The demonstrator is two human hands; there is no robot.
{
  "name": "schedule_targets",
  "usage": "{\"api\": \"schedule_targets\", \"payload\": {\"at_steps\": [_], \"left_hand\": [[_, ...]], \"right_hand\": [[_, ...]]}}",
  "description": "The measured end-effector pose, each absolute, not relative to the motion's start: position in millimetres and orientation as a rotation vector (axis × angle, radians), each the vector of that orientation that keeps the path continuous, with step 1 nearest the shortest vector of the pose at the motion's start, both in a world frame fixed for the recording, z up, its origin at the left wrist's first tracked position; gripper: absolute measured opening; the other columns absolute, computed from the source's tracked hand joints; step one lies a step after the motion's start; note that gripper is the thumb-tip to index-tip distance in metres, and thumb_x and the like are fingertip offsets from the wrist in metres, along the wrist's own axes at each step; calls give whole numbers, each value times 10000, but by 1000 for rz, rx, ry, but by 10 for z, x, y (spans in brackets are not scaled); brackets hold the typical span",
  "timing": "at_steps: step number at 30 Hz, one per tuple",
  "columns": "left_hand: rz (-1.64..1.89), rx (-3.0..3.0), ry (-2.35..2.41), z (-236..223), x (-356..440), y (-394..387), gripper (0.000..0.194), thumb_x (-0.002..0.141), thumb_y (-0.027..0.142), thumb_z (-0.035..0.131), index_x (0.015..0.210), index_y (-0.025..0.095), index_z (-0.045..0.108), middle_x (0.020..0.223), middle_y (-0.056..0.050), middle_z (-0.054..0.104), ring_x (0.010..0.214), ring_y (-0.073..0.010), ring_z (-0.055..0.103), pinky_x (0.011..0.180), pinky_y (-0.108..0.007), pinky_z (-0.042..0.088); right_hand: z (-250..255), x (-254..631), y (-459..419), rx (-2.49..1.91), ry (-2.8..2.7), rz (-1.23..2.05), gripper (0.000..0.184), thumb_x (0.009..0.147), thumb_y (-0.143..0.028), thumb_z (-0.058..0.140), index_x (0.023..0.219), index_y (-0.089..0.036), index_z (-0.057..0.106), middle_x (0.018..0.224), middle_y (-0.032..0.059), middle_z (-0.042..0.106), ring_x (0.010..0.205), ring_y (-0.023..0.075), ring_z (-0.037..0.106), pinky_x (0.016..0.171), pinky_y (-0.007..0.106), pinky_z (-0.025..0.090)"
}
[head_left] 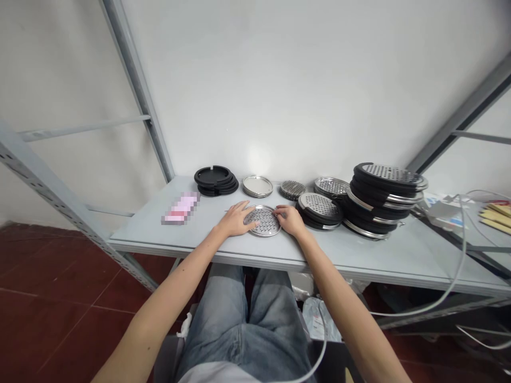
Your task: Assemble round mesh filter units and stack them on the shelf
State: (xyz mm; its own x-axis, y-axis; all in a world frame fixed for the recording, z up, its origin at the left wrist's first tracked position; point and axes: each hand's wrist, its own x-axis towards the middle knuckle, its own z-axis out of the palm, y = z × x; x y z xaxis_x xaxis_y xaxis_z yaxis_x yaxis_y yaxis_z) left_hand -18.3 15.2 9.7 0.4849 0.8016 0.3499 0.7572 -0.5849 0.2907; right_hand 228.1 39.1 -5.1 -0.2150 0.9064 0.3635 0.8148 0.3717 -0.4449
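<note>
A round metal grater plate point(264, 220) with a shiny rim and rows of raised holes lies on the grey table in front of me. My left hand point(236, 219) grips its left side, thumb over the perforated face and fingers along the far left rim. At the right rim is my right hand point(290, 219), its fingers curled and pinching the edge. Just behind the plate sits a stack of plain shiny metal rings or discs point(257, 185). To their right is a pile of smaller perforated discs point(293, 189).
Black round rings point(215, 180) are stacked at the back left, near a blurred pink item point(181, 208). On the right stand a low black-rimmed grater stack point(319, 208), a shiny perforated plate point(332, 185) and a tall stack point(379, 199). A white cable point(451, 290) crosses the table's front edge.
</note>
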Motion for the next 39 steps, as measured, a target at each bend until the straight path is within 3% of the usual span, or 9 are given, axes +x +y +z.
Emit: {"api": "schedule_targets", "payload": {"at_steps": [6, 11, 18, 23, 27, 39], "left_hand": [[605, 2583, 1384, 58, -180, 196, 747, 838, 666, 525, 1411, 190, 468, 1534, -168, 346, 1429, -350, 282, 1153, -508, 262], [620, 2557, 1403, 64, -176, 190, 703, 849, 653, 521, 1398, 215, 488, 1525, -140, 374, 1421, -343, 303, 1156, -501, 267], [656, 2537, 1405, 56, -173, 202, 668, 856, 619, 543, 1368, 190, 511, 1498, -150, 409, 1405, -327, 334, 1150, -491, 277], [631, 2529, 1432, 45, -174, 213, 728, 826, 654, 554, 1383, 190, 489, 1493, -159, 408, 1403, -340, 334, 1147, -493, 284], [642, 2523, 1440, 42, -176, 217, 686, 817, 659, 558, 1329, 202, 546, 1470, -150, 434, 1380, -352, 362, 1140, -499, 301], [593, 2518, 1495, 35, -159, 218, 702, 823, 688, 519, 1346, 221, 533, 1474, -151, 432, 1387, -358, 351, 1130, -514, 298]], "right_hand": [[21, 2228, 506, -1495, -2120, 259, 354, 804, -64, 499, 965, -215, 776, 1179, 57, 700, 1083, 220, 653, 1003, 333, 464], [56, 2179, 597, -1633, -2065, 273, 373, 797, -51, 505, 979, -232, 776, 1161, 57, 712, 1094, 244, 650, 970, 337, 482], [-41, 2225, 700, -1486, -2083, 270, 395, 787, -19, 475, 959, -211, 774, 1133, 42, 723, 1098, 203, 648, 995, 297, 461], [-49, 2227, 706, -1491, -2037, 311, 360, 818, -67, 467, 999, -184, 756, 1062, 57, 742, 1047, 195, 665, 979, 291, 465], [-16, 2170, 685, -1520, -2028, 308, 348, 832, -116, 474, 1056, -166, 736, 1110, 81, 726, 1079, 216, 648, 993, 310, 452], [-36, 2083, 651, -1511, -2123, 216, 340, 864, -152, 449, 1058, -146, 729, 1155, 101, 702, 1094, 233, 626, 1008, 312, 426]]}}
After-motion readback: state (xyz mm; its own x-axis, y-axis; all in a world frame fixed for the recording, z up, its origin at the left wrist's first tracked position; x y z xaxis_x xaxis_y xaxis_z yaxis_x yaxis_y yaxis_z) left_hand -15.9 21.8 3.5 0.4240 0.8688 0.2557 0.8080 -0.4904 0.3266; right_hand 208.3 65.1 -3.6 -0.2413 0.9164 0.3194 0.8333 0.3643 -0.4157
